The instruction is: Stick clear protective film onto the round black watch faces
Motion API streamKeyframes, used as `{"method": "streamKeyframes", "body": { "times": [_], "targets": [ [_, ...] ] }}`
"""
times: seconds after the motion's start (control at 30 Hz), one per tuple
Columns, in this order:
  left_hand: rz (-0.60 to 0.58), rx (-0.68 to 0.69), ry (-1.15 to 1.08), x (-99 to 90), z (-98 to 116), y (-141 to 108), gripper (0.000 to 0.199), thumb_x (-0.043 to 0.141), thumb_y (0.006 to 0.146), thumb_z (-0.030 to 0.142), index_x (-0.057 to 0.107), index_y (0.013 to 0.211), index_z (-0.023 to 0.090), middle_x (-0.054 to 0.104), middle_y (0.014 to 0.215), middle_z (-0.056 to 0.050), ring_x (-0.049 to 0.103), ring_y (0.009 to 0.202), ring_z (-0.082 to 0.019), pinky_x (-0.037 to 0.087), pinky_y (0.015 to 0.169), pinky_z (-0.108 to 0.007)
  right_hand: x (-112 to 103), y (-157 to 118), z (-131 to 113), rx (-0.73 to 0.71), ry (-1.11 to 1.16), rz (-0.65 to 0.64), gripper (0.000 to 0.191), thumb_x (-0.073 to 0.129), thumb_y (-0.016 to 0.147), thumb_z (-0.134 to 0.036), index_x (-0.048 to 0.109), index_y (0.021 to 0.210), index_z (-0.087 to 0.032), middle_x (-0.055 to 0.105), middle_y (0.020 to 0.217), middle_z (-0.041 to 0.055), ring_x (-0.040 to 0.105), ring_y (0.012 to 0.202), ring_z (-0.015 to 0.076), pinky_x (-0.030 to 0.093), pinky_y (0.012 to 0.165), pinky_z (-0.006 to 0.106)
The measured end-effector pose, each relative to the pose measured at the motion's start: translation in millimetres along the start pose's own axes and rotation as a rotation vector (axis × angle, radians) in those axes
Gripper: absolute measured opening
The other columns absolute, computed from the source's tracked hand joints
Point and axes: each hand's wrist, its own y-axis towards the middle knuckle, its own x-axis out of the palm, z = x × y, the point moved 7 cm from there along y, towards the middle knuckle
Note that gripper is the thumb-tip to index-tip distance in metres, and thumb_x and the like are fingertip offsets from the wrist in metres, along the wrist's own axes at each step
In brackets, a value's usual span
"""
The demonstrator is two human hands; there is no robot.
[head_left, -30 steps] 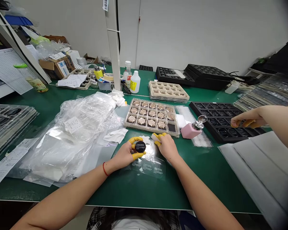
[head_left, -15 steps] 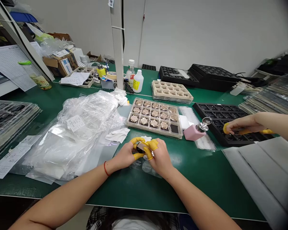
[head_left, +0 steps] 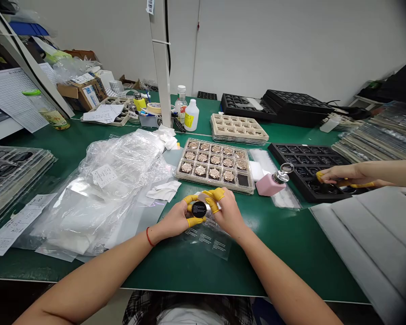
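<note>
My left hand, in yellow finger cots, holds a small round watch-like piece by its edge. Its black face with fine white lettering is turned toward me. Close beside it, my right hand, also in yellow finger cots, is closed in a pinch at a small beige-pink part. Whether that part belongs to the round piece I cannot tell. Beneath both hands lies a clear plastic sheet with printed white text. Just beyond is a clear tray of gold-coloured watch pieces, one compartment at its front right holding none.
A pink pump bottle stands right of the tray. At right, another person's hand reaches into a black tray. Crumpled plastic bags cover the left side. Grey foam sheets lie at the right edge.
The round piece has been tilted so that its black lettered face now shows toward me. The view has shifted slightly. The other person's hand remains at the black tray.
</note>
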Motion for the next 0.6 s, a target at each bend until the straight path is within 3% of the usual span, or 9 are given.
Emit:
{"method": "streamKeyframes", "body": {
  "times": [0.1,0.27,0.4,0.5,0.6],
  "targets": [
    [0.048,-0.012,0.047,-3.1,-0.3,0.1,0.054,0.071,0.072,0.029,0.045,0.118,0.021,0.06,0.088,-0.001,0.057,0.075,-0.014,0.046,0.069,-0.026,-8.8,-1.5,-5.4,-0.068,0.09,-0.01,0.018,0.041,0.089,-0.017,0.057,0.098,-0.019,0.057,0.085,0.0054,0.046,0.081,0.0193,0.038,0.074,0.034],
    [0.072,0.001,0.049,-8.8,0.3,2.7,0.05,0.072,0.07,0.027,0.048,0.114,0.02,0.06,0.091,-0.001,0.057,0.074,-0.013,0.046,0.068,-0.025,-6.0,-12.5,-25.8,-0.28,-0.16,-0.088,0.026,0.043,0.083,-0.006,0.06,0.094,-0.022,0.057,0.085,0.0044,0.045,0.086,0.0205,0.033,0.093,0.044],
    [0.111,0.006,0.03,-16.6,-1.3,4.8,0.052,0.072,0.069,0.024,0.046,0.114,0.02,0.06,0.092,-0.002,0.057,0.077,-0.013,0.045,0.068,-0.024,1.7,-18.7,-35.9,-0.355,-0.297,-0.093,0.029,0.043,0.08,-0.003,0.061,0.089,-0.023,0.058,0.084,0.004,0.045,0.088,0.0207,0.028,0.1,0.044],
    [0.123,0.022,0.047,-19.4,0.4,4.9,0.053,0.073,0.068,0.025,0.046,0.114,0.02,0.06,0.094,-0.003,0.058,0.08,-0.014,0.046,0.07,-0.025,2.4,-18.0,-32.3,-0.323,-0.233,-0.095,0.027,0.042,0.082,-0.006,0.06,0.091,-0.023,0.059,0.084,0.0037,0.047,0.088,0.0203,0.029,0.099,0.045],
    [0.122,0.024,-0.018,-19.9,2.4,4.3,0.051,0.071,0.071,0.027,0.044,0.114,0.022,0.059,0.096,-0.002,0.06,0.083,-0.015,0.048,0.075,-0.027,-3.9,-11.9,-1.6,-0.101,-0.003,-0.078,0.021,0.042,0.088,-0.017,0.058,0.101,-0.023,0.06,0.089,0.0044,0.051,0.087,0.0197,0.039,0.09,0.04]
  ]
}}
